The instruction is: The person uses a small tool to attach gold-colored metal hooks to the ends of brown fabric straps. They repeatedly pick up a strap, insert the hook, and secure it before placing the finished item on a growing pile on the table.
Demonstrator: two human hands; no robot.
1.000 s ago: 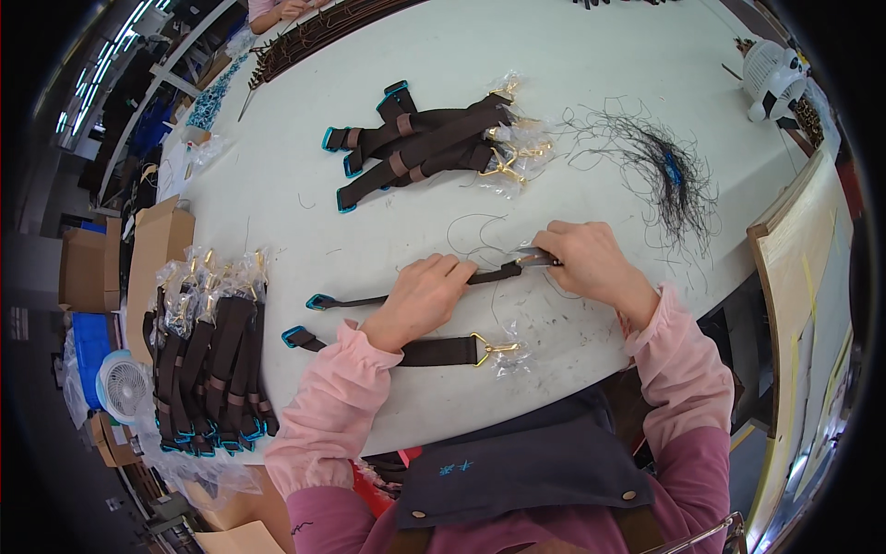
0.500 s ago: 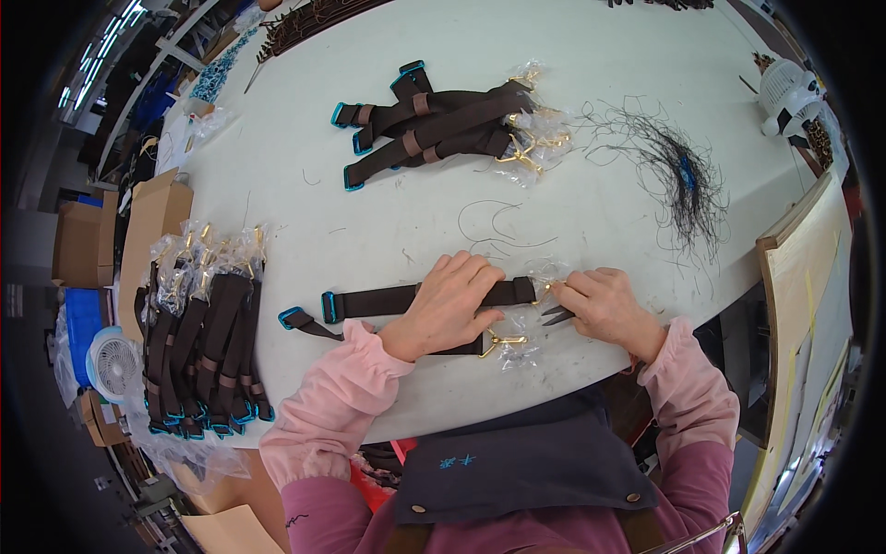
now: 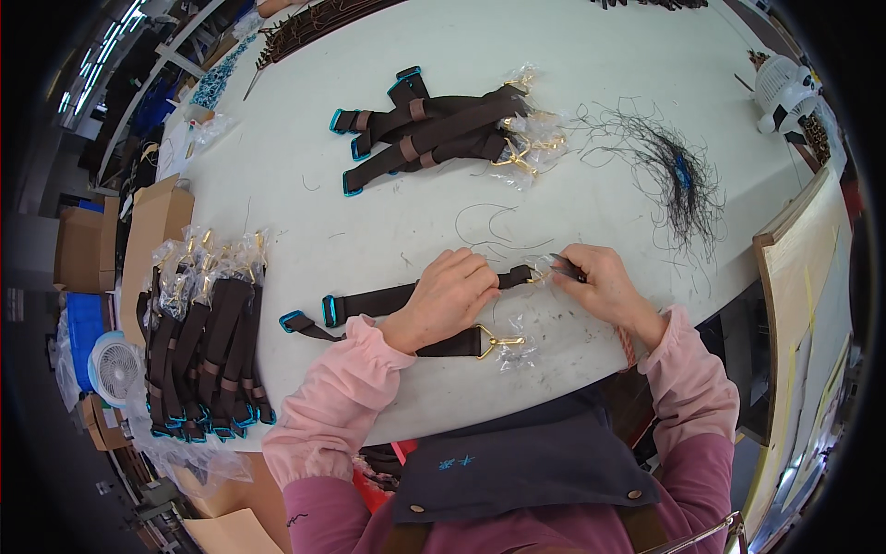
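A dark brown webbing strap (image 3: 374, 301) with blue buckles lies across the white table in front of me. My left hand (image 3: 445, 297) is closed over its middle, thumb and fingers drawn together. Past my fingers, the strap's right end carries a gold clasp (image 3: 535, 276) in clear plastic wrap. Beside that end my right hand (image 3: 602, 283) grips dark thread snips (image 3: 567, 269), their blades pointing left over the wrap. Below my left hand, the strap's other end shows a gold snap hook (image 3: 498, 343), also wrapped in plastic. My left hand hides the part between.
Several similar straps (image 3: 425, 129) lie piled farther back, and another bundle (image 3: 208, 342) hangs over the left edge. A tangle of black threads (image 3: 681, 180) lies at the right, with a white fan (image 3: 784, 90) behind. Cardboard boxes (image 3: 157, 217) stand left.
My right hand has turned, and the snips' blades have moved up from below the clasp to beside its plastic. My left fingers have drawn in more tightly, and the strap's right end has tilted up.
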